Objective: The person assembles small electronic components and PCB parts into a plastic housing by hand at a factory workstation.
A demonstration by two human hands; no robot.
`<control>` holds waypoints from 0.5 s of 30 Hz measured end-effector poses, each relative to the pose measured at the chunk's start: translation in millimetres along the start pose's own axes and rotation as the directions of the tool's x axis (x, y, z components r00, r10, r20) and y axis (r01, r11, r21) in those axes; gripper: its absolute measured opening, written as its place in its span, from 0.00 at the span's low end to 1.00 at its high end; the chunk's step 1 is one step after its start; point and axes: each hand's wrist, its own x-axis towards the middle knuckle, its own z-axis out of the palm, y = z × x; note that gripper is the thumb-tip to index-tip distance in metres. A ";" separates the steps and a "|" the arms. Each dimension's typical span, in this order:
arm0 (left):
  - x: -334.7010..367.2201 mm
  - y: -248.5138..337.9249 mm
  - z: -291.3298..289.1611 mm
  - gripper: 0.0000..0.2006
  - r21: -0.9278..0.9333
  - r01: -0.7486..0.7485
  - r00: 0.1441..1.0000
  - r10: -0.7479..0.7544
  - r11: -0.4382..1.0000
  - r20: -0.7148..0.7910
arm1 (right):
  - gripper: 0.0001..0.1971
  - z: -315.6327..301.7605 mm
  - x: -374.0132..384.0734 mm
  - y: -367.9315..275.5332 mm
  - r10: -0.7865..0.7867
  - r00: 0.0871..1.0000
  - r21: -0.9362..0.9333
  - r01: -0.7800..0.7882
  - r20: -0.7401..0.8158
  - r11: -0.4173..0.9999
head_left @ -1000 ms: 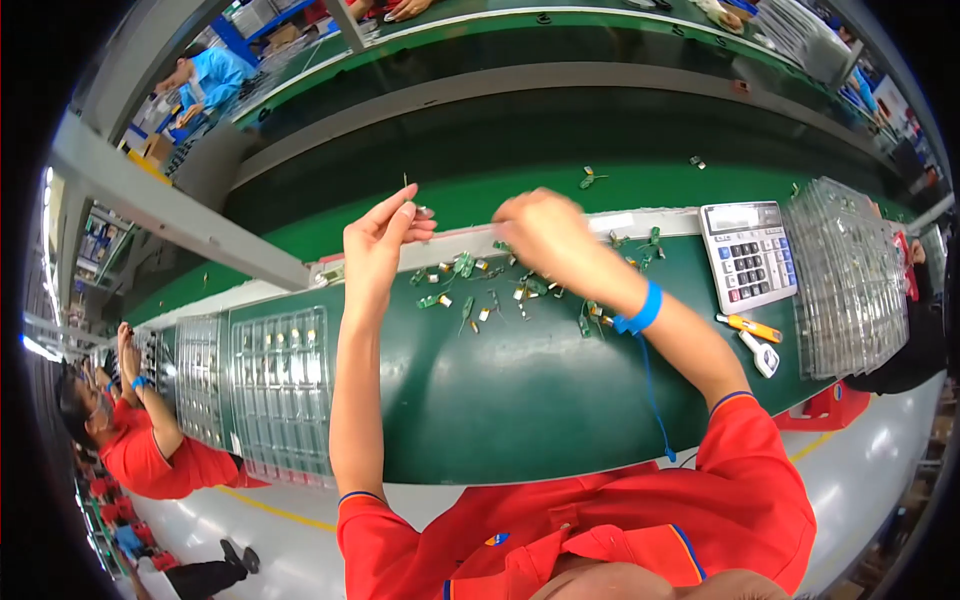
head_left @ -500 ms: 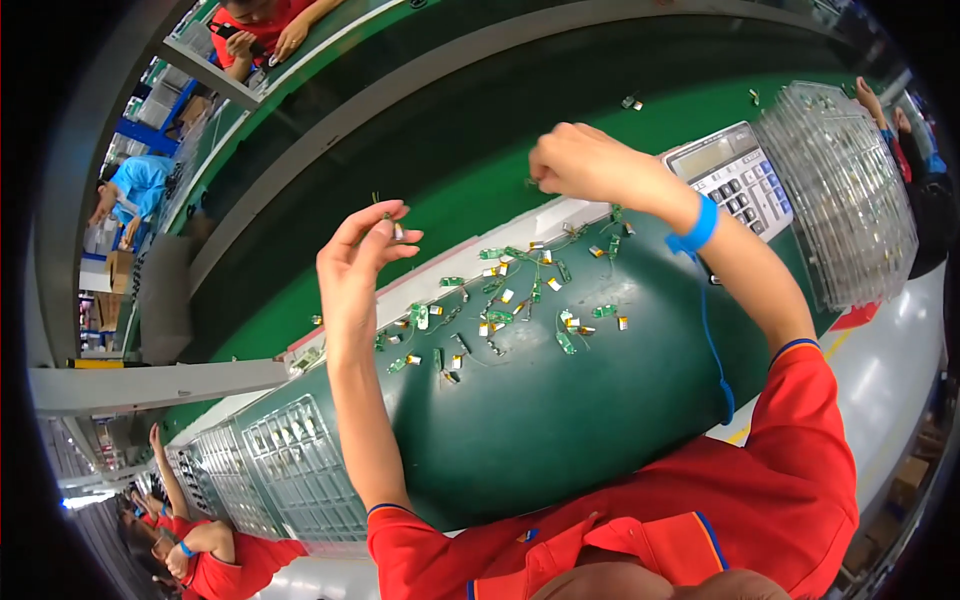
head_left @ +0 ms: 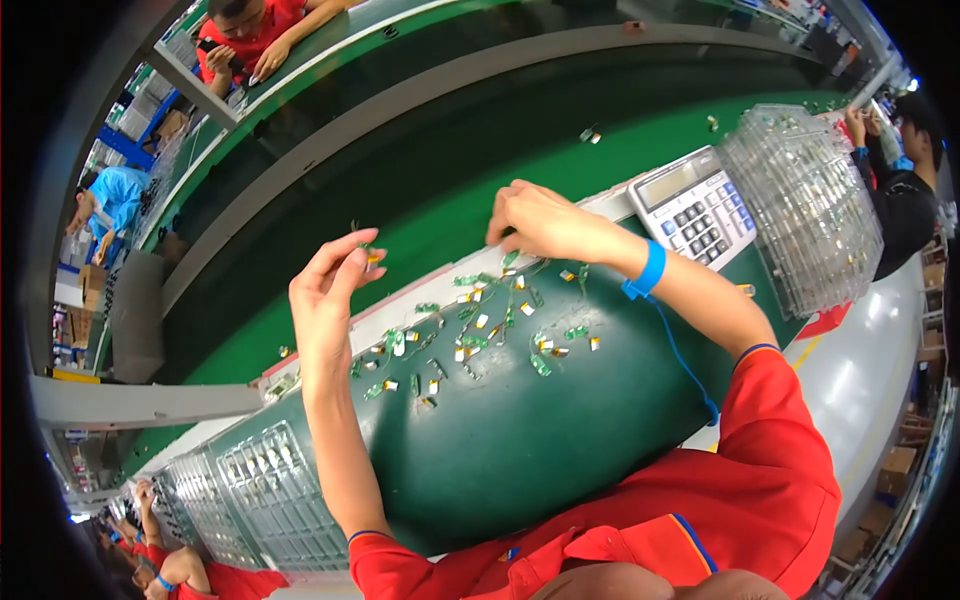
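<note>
My left hand (head_left: 325, 290) is raised above the near edge of the green conveyor, its thumb and fingers pinching a small circuit board with battery (head_left: 373, 260). A thin wire end sticks up from it. My right hand (head_left: 545, 222), a blue wrist strap (head_left: 652, 268) at its wrist, is over the pale ledge (head_left: 455, 277) between mat and conveyor. Its fingers are curled and point downward; whatever is between them is hidden. Just below it, several loose circuit boards (head_left: 470, 342) with wires and small white-and-yellow batteries lie scattered on the dark green mat (head_left: 500, 440).
A calculator (head_left: 695, 208) lies right of my right hand, beside a stack of clear plastic trays (head_left: 805, 210). More trays (head_left: 275, 490) holding small parts stand at the left. The conveyor (head_left: 450, 215) carries a few boards (head_left: 590, 135). Co-workers sit across and on both sides.
My right hand has come back from over the conveyor to the ledge above the loose boards. The left hand keeps its pinch on the board. The whole view has shifted slightly.
</note>
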 end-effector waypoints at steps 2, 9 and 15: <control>1.9 -0.4 -3.9 0.10 0.006 -0.008 1.000 0.008 1.000 -0.021 | 0.08 1.4 6.0 13.1 -0.044 0.969 0.100 0.070 -0.242 0.992; -6.5 5.5 -12.6 0.10 -0.003 -0.027 0.999 0.026 1.000 -0.035 | 0.05 -17.2 10.0 111.9 0.343 0.880 -0.542 -0.473 -0.329 0.695; -13.5 3.4 -8.6 0.11 -0.076 0.015 0.998 -0.011 0.997 0.054 | 0.06 -8.7 6.3 115.2 0.189 0.864 -0.579 -0.460 -0.467 0.673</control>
